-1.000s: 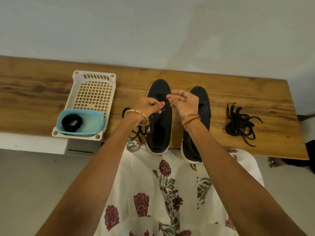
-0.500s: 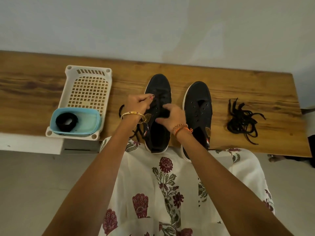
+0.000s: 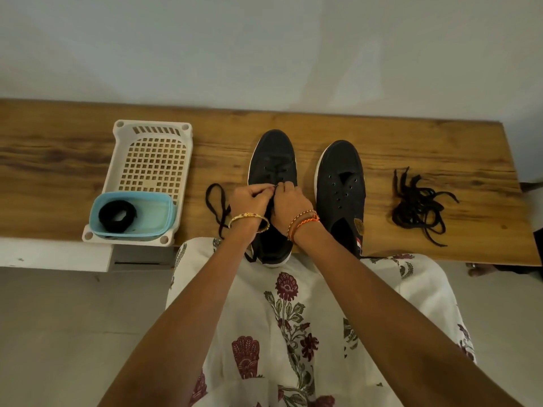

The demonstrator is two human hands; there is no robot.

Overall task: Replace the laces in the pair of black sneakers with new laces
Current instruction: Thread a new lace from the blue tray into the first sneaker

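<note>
Both hands, left hand (image 3: 249, 201) and right hand (image 3: 289, 202), had come together pinching the thin black lace (image 3: 217, 207) over the half-laced left black canvas sneaker (image 3: 271, 160), while the right black sneaker (image 3: 340, 177) waited bare.

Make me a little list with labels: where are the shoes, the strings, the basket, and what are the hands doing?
left shoe: black sneaker with white sole, partly laced, on wooden bench
right shoe: black sneaker without laces, beside it
left hand: pinches the black lace over the left shoe
right hand: pinches the same lace
loose laces: tangled black pile, right of the shoes
basket: white plastic basket, left of the shoes
tub: light blue tub inside the basket, holding a black coiled lace
</note>
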